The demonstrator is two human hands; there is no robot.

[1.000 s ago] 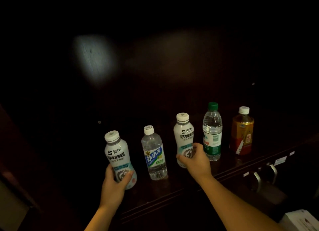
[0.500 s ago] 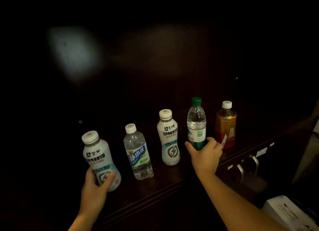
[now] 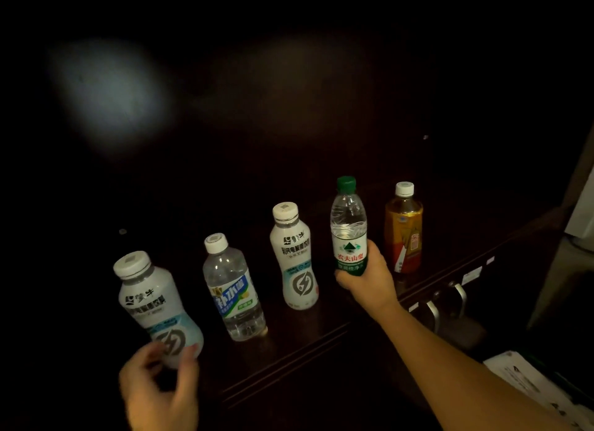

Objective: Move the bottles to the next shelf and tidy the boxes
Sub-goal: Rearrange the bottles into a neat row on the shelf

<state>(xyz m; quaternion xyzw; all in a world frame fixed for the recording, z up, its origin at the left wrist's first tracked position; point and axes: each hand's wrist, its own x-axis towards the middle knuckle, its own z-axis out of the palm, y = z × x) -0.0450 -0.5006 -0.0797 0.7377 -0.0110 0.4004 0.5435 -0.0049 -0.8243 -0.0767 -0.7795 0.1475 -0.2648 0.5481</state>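
Five bottles stand in a row on a dark wooden shelf (image 3: 308, 343). From left to right they are a white drink bottle (image 3: 151, 302), a clear bottle with a blue label (image 3: 233, 289), a second white drink bottle (image 3: 294, 257), a green-capped water bottle (image 3: 348, 228) and an amber tea bottle (image 3: 404, 228). My right hand (image 3: 369, 279) grips the lower part of the green-capped bottle. My left hand (image 3: 160, 395) is blurred. Its fingers are spread just below the base of the left white bottle.
Metal drawer handles (image 3: 434, 311) stick out below the shelf edge on the right. A white box (image 3: 530, 385) lies at the lower right. The back of the cabinet is dark, with a pale light patch at upper left.
My left hand has let go of the left white bottle and dropped back. My right hand moved from the second white bottle to the green-capped bottle and closed on it.
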